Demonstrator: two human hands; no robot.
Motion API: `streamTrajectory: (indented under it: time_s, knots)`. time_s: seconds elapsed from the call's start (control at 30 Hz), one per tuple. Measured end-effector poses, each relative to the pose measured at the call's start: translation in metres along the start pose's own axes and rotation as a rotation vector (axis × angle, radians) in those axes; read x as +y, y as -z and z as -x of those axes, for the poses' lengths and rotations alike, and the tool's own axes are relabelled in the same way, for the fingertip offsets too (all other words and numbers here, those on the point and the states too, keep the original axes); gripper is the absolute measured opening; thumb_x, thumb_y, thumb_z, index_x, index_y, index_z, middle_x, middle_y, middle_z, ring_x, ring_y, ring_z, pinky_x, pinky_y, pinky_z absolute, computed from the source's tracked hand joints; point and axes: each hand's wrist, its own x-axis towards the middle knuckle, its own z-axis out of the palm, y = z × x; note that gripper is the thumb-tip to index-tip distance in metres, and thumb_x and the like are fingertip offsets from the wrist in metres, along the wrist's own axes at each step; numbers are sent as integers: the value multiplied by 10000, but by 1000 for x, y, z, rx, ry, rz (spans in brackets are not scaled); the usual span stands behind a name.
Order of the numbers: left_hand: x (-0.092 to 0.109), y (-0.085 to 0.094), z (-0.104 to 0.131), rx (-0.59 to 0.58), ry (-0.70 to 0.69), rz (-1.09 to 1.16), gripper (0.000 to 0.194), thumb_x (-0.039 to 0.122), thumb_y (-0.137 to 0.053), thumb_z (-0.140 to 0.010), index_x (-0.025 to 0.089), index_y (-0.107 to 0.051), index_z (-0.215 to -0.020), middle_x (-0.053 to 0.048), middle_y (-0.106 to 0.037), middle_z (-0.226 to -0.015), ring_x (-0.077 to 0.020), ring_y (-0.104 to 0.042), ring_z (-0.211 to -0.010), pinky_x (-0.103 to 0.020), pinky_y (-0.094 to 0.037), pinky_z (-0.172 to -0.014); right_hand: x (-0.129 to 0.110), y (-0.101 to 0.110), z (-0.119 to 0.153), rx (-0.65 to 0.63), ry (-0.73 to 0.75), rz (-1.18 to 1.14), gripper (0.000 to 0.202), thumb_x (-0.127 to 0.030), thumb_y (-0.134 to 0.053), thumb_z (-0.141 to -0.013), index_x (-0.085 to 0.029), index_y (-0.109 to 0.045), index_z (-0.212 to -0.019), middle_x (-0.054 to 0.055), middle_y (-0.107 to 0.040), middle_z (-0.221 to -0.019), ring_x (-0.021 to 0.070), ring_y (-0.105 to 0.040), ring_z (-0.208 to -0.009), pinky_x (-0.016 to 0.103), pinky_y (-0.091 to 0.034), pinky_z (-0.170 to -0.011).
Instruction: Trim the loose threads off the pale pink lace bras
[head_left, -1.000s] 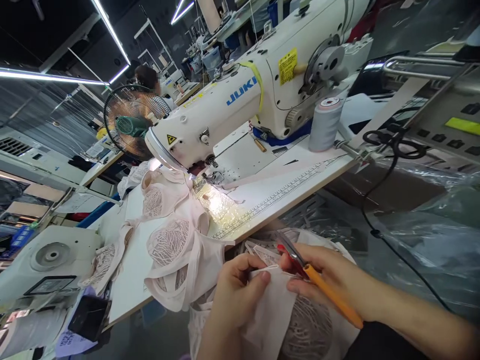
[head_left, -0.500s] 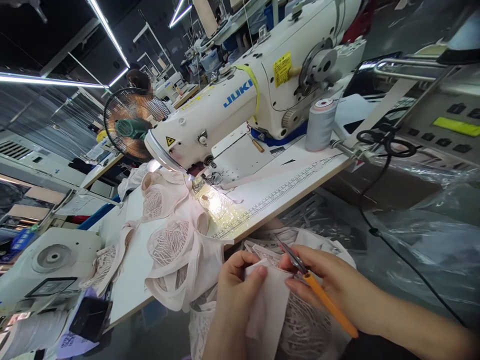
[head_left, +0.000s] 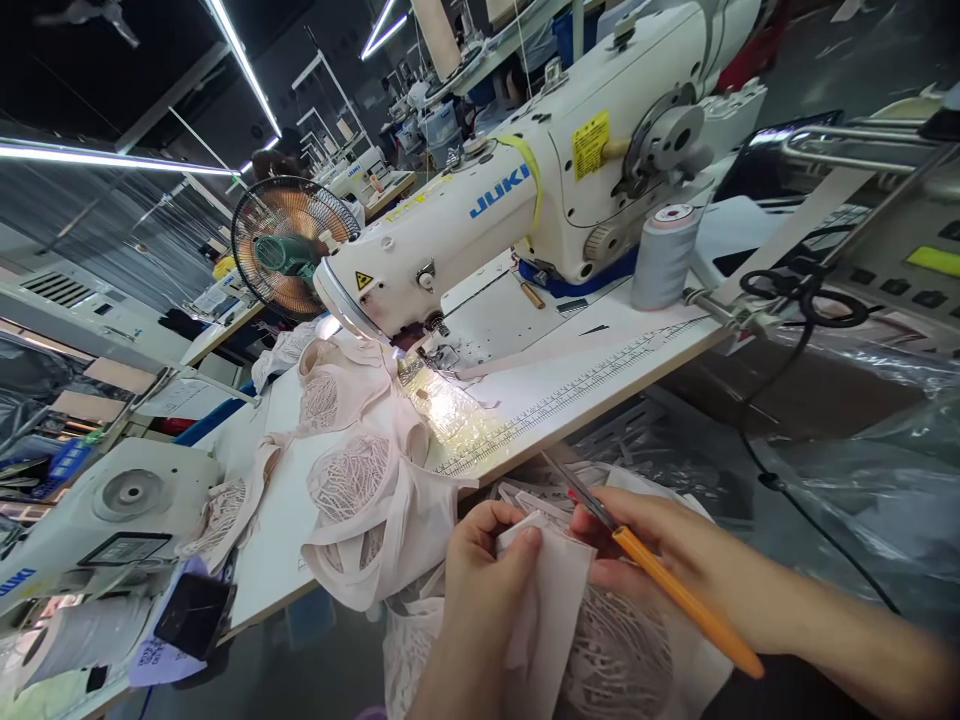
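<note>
My left hand is closed, pinching the edge of a pale pink bra between thumb and fingers. A smooth fabric panel hangs from that grip, with patterned lace beside it. My right hand is closed round orange-handled scissors, seen nearly edge-on. Their metal blades point up and left, towards the table edge, above the fabric. The right fingertips are close to the panel's upper corner; whether they also grip cloth I cannot tell. More pale pink bras lie on the table to the left and hang over its edge.
A white JUKI sewing machine stands on the worktable, which has a printed ruler along its front. A grey thread cone is at the right, and black scissors hang nearby. A fan stands behind.
The view has shifted slightly, so the machine and table appear farther right. The scissors' handle end has swung right and a little outward. My left hand keeps its pinch on the bra.
</note>
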Motion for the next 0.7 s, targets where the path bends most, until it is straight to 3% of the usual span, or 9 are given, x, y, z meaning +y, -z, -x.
streamTrajectory:
  time_s: [0.17, 0.4, 0.57, 0.7]
  knots:
    - [5, -3, 2, -26, 22, -53, 307, 328, -874, -622, 145, -633, -677, 45, -555, -561, -63, -400, -517, -186, -314, -520, -18, 20, -27, -105, -14, 42, 329, -531, -664, -817, -215, -574, -843, 35, -640, -814, 208, -610, -724, 336, -526, -651]
    - [2, -1, 0, -46, -16, -113, 304, 373, -856, -662, 151, -655, -713, 22, -593, -634, -89, -442, -579, -198, -347, -553, -32, 9, -47, -114, 43, 164, 261, -429, -661, -702, -234, -489, -680, -34, -515, -617, 137, -407, -546, 259, -329, -474]
    - [-6, 12, -7, -199, -33, -156, 385, 517, -786, -741, 135, -738, -761, -28, -647, -696, -134, -504, -667, -231, -376, -615, -43, 9, -45, -160, 53, 201, 263, -421, -625, -717, -242, -438, -673, -13, -528, -662, 152, -436, -581, 277, -362, -510]
    - [-7, 12, -6, -162, -98, -215, 379, 507, -753, -773, 129, -761, -750, -46, -668, -699, -149, -520, -677, -248, -384, -628, -49, 12, -44, -196, 55, 192, 298, -483, -616, -773, -246, -446, -714, -20, -518, -655, 149, -452, -567, 275, -389, -503]
